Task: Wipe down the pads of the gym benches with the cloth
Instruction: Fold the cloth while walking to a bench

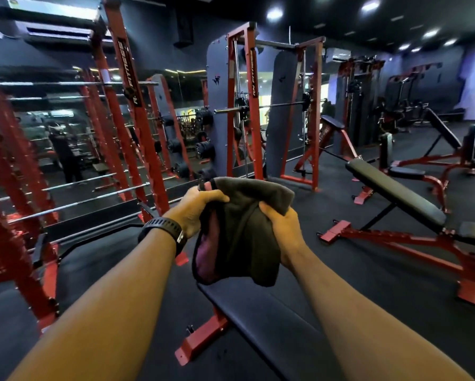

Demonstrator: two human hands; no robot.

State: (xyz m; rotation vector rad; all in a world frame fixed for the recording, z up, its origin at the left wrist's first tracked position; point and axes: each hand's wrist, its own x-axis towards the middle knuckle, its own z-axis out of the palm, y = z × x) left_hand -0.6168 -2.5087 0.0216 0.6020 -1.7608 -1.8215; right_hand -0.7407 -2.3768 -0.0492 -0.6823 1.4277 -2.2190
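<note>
L hand point(195, 211) & R hand point(281, 232) grip bunched cloth point(244, 229) above bench pad point(269, 314); no wiping yet. Next, prob: press cloth flat onto pad.

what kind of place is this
A commercial gym, most likely its free-weights area. Red power racks line a mirrored wall, a loaded barbell sits in one, and padded benches stand on black flooring. Both hands hold a dark cloth.

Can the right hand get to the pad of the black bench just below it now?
Probably yes. The right hand holds the cloth together with the left hand above the bench pad, and nothing but the hanging cloth lies between.
</note>
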